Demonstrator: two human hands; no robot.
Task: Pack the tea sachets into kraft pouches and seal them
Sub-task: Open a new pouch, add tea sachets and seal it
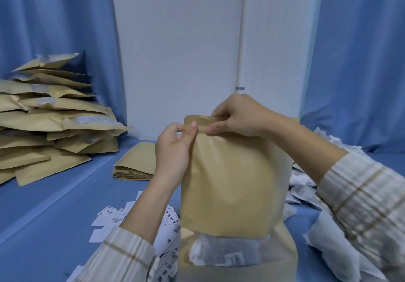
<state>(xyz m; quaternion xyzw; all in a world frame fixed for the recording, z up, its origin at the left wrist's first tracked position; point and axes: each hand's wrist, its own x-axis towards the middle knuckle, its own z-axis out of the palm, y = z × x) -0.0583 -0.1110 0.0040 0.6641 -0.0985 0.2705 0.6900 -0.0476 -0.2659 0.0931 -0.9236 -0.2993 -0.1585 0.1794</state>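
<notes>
- A kraft pouch (230, 183) stands upright in the middle, held up in front of the person above the blue counter (54, 216).
- The left hand (173, 150) pinches the pouch's top strip at its left end, thumb on the near face, so that grip is clenched on the pouch.
- The right hand (238, 117) pinches the same top strip just to the right, thumb in front and fingers behind; its grip is also closed on the pouch.
- Through the clear window low on the pouch, white tea sachets (223, 253) show inside, sitting at the bottom.
- Both sleeves are pale with a brown check.
- At far left a tall, untidy heap of filled pouches (48, 115) rests on the counter.
- Behind the left hand lies a flat stack of empty pouches (135, 163).
- Printed paper labels (114, 213) are scattered on the counter under the left forearm.
- A pile of loose white sachets (306, 185) lies at right, partly hidden by the right arm.
- Blue curtains (359, 62) hang either side of a white door (179, 51).
</notes>
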